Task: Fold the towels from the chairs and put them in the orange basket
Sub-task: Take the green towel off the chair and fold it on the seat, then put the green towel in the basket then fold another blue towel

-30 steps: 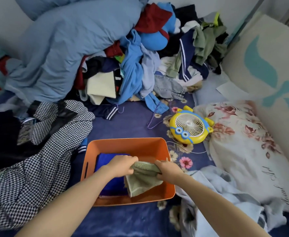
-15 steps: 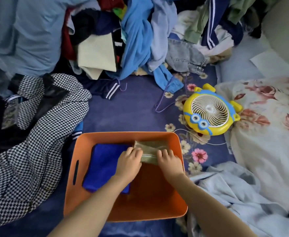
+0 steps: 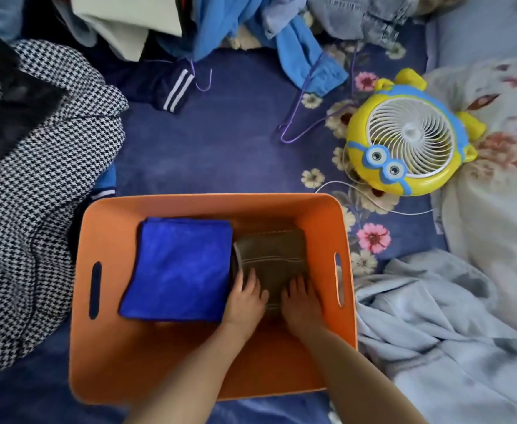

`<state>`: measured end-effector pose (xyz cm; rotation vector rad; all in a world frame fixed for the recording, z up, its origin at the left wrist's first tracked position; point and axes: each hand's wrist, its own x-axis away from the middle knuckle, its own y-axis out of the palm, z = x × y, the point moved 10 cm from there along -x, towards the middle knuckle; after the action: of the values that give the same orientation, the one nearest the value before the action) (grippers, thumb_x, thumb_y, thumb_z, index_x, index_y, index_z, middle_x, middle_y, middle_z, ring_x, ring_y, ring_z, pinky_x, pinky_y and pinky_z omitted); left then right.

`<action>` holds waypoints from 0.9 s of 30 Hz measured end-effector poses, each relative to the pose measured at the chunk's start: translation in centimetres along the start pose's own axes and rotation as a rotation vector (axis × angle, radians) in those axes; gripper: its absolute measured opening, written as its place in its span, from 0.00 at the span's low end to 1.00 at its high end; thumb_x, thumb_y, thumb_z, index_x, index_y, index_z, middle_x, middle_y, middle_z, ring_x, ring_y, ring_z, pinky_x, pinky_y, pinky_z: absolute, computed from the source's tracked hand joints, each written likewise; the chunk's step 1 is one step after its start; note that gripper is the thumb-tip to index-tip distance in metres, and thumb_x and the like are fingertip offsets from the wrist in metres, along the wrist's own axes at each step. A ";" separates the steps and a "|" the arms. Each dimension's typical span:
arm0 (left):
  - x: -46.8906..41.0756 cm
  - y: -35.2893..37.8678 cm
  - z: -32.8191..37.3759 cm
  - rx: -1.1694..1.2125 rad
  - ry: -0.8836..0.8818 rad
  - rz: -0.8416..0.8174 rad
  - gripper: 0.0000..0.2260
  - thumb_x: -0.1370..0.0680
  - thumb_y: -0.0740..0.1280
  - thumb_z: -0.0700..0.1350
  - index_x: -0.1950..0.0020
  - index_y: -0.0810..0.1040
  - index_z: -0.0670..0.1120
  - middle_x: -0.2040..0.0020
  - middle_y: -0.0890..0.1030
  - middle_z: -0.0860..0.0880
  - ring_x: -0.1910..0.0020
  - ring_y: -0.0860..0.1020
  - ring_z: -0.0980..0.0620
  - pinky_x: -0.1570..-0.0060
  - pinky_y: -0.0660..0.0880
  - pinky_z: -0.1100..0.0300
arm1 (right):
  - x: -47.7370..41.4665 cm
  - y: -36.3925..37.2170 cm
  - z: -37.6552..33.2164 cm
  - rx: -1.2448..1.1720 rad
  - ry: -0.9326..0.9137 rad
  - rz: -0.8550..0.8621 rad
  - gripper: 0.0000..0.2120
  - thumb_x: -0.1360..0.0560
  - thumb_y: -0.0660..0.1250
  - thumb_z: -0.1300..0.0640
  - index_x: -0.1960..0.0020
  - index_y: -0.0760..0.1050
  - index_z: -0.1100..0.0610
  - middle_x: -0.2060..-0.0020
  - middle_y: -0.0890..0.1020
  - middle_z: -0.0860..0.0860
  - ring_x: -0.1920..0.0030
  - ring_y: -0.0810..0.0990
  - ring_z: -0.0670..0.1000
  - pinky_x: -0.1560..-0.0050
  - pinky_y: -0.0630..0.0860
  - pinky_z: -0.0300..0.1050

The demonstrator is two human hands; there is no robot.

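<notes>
Orange basket (image 3: 107,347): set on a floral blue sheet (image 3: 220,148).
Contents: a folded blue towel (image 3: 177,267) is laid at the left; a folded olive-brown towel (image 3: 272,249) is laid just beside it at the right.
Left hand (image 3: 245,298) and right hand (image 3: 301,302): both are pressed flat on the olive-brown towel's near edge, fingers extended, nothing gripped.
Surroundings: a yellow cartoon fan (image 3: 407,139), a purple hanger (image 3: 297,117) and a houndstooth coat (image 3: 37,179) are placed around.

Soft, fairly dim indoor light, probably from the right: the floral pillow (image 3: 495,209) washes out pale. Weak shadows inside the orange basket (image 3: 107,362). Wide-angle bending at the frame edges. Top and right edges smeared, centre reasonably sharp.
</notes>
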<state>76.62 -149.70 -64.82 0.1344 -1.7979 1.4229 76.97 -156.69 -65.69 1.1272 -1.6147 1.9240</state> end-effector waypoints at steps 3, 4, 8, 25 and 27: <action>0.5 0.9 0.9 -0.109 0.036 -0.115 0.20 0.19 0.54 0.46 0.27 0.62 0.43 0.25 0.55 0.39 0.25 0.44 0.38 0.30 0.39 0.38 | -0.1 0.9 -0.2 0.033 -0.013 -0.111 0.26 0.19 0.52 0.53 0.24 0.52 0.62 0.25 0.50 0.63 0.25 0.47 0.62 0.26 0.45 0.57; 0.9 0.8 0.9 -0.110 0.029 -0.123 0.20 0.19 0.54 0.46 0.27 0.62 0.43 0.24 0.54 0.39 0.25 0.43 0.38 0.30 0.39 0.38 | 0.0 0.6 -0.2 0.046 -0.015 -0.125 0.25 0.19 0.52 0.54 0.25 0.54 0.62 0.25 0.51 0.62 0.25 0.48 0.62 0.26 0.46 0.57; 3.0 -1.6 -0.5 -0.011 -0.053 -0.046 0.19 0.19 0.53 0.46 0.30 0.67 0.42 0.25 0.54 0.38 0.25 0.45 0.39 0.30 0.40 0.39 | 1.4 -3.1 -0.2 0.050 -0.019 -0.030 0.21 0.20 0.53 0.57 0.28 0.63 0.60 0.26 0.54 0.61 0.25 0.51 0.61 0.26 0.48 0.55; 22.2 -15.6 -7.6 0.087 -0.537 0.434 0.21 0.23 0.61 0.49 0.32 0.69 0.44 0.27 0.64 0.41 0.26 0.56 0.42 0.30 0.54 0.43 | 20.0 -19.7 4.1 0.104 -0.071 0.593 0.21 0.22 0.55 0.59 0.29 0.64 0.59 0.27 0.60 0.58 0.26 0.53 0.60 0.26 0.49 0.53; 25.6 -17.5 -8.1 0.072 -0.561 0.555 0.20 0.34 0.74 0.51 0.46 0.81 0.44 0.39 0.78 0.40 0.36 0.73 0.40 0.41 0.70 0.42 | 23.1 -21.4 3.3 0.124 -0.079 0.652 0.20 0.21 0.55 0.58 0.30 0.65 0.59 0.27 0.60 0.59 0.25 0.52 0.60 0.26 0.48 0.53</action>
<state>73.44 -139.17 -34.77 0.0775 -2.3620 1.9823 79.67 -158.79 -34.24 0.7765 -2.1189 2.4202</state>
